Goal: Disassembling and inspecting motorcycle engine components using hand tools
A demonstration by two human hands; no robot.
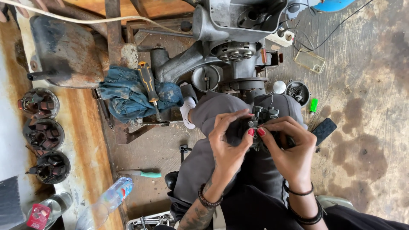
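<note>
My left hand (228, 142) and my right hand (287, 147) both grip a small dark metal engine part (260, 116) over my lap, thumbs pressed together on its front. The part has grey lugs on top and a thin wire loop. My knees in grey trousers (204, 115) lie under it. Just beyond stands a large grey engine casing (232, 47) on the floor.
A blue rag (128, 96) with an orange-handled screwdriver (148, 81) lies left of the engine. Three round dark coil plates (42, 136) sit on the rusty bench at left. A plastic bottle (110, 198), teal-handled screwdriver (147, 173), green lighter (313, 105) and black phone (324, 130) lie around.
</note>
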